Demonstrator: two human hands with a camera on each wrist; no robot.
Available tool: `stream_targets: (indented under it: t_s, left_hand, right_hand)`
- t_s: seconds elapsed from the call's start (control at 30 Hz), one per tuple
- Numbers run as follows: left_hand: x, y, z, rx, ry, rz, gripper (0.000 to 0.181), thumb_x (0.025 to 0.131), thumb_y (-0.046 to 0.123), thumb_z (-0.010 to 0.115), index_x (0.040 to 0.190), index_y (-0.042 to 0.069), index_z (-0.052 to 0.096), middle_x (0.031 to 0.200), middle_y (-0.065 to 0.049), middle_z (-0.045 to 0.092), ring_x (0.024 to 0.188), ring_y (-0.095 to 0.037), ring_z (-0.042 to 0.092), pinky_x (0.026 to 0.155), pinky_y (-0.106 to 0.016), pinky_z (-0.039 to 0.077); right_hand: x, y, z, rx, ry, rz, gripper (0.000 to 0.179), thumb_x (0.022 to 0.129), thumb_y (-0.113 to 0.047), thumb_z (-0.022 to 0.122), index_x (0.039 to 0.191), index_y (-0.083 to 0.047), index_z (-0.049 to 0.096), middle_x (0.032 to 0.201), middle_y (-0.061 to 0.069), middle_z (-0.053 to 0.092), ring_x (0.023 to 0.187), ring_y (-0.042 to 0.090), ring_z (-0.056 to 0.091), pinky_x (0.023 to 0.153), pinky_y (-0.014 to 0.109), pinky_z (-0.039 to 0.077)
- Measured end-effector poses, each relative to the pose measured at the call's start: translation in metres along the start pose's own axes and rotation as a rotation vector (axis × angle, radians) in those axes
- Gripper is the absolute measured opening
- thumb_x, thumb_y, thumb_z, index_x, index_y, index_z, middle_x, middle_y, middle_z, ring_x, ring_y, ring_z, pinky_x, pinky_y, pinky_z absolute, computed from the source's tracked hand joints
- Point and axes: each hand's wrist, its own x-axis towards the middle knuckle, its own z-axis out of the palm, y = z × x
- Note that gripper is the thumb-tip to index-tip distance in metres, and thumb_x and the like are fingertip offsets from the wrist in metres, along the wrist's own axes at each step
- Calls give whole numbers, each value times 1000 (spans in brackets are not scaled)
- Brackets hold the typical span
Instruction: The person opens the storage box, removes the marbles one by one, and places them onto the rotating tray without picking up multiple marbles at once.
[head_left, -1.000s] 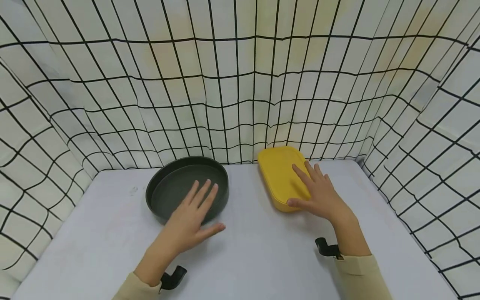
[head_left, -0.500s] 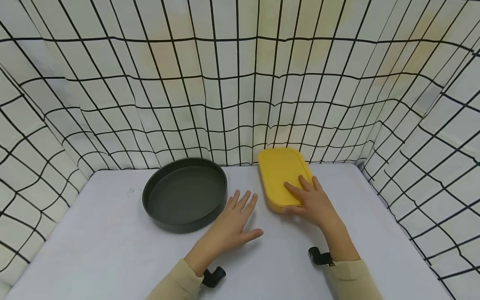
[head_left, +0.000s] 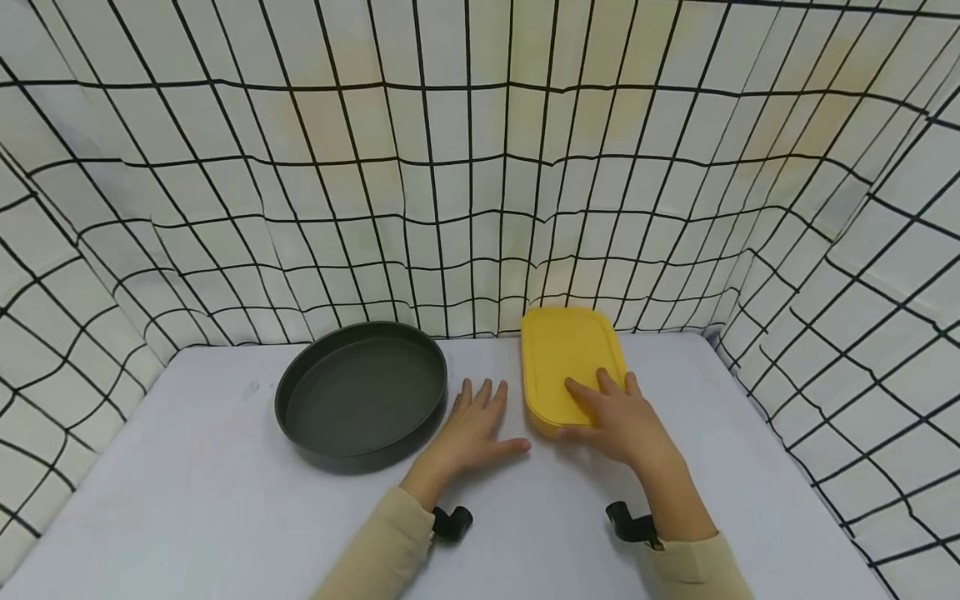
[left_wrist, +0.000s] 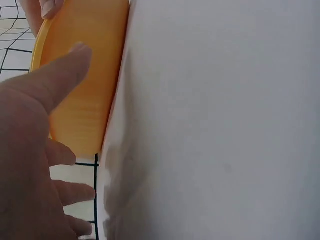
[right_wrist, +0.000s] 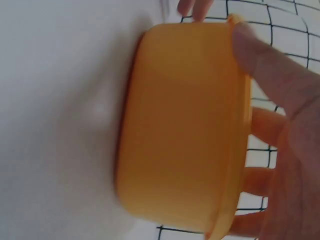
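Observation:
A yellow lidded food container (head_left: 564,346), oblong with rounded corners, stands at the back, right of centre. My right hand (head_left: 618,421) rests spread fingers on the near right part of its lid. In the right wrist view the thumb (right_wrist: 250,47) touches the lid's rim, and the other fingers show partly behind that rim. My left hand (head_left: 471,433) is spread low over the table, between the container and a dark round pan (head_left: 367,392), holding nothing. The left wrist view shows its thumb in front of the container's side wall (left_wrist: 87,117); I cannot tell whether they touch.
The white table (head_left: 187,500) ends at a wall of white cloth behind black netting (head_left: 472,183). Netting also rises along the left and right sides. A black wrist mount (head_left: 452,523) sits at the left sleeve, and another (head_left: 630,523) at the right one.
My left hand has moved right, from over the pan to beside the yellow container. The right hand has come down onto the lid. The head view has shifted slightly.

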Motion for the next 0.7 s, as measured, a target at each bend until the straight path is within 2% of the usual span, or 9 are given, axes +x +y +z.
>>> stream_targets:
  t_s: [0.17,0.33,0.5,0.7]
  left_hand:
    - [10,0,6,55,11,7,102,84,71,63,158,11,26,161,-25,22,146,-57,2,117,-66,8]
    - [15,3,12,47,28,1,98,87,73,56,158,13,26,161,-26,21,146,-58,0,116,-68,7]
    - [16,3,14,61,36,-9,97,87,77,50,159,18,25,161,-27,21,146,-58,-1,116,-69,5]
    - [23,6,8,77,64,9,96,88,76,51,159,18,25,160,-28,22,146,-58,1,115,-70,6]
  right_hand:
    - [-4,-1,-1,13,-7,-11,74,83,-53,75,148,-26,50,155,30,32,138,67,17,102,75,30]
    - [0,10,5,57,-8,-35,73,83,-41,80,148,-29,49,159,25,28,143,62,10,103,75,29]
    - [3,18,15,97,70,-122,65,87,-31,78,146,-30,52,159,22,31,144,59,12,108,72,25]
    - [11,23,19,87,156,-183,61,88,-31,77,144,-28,54,156,23,35,143,59,16,110,72,23]
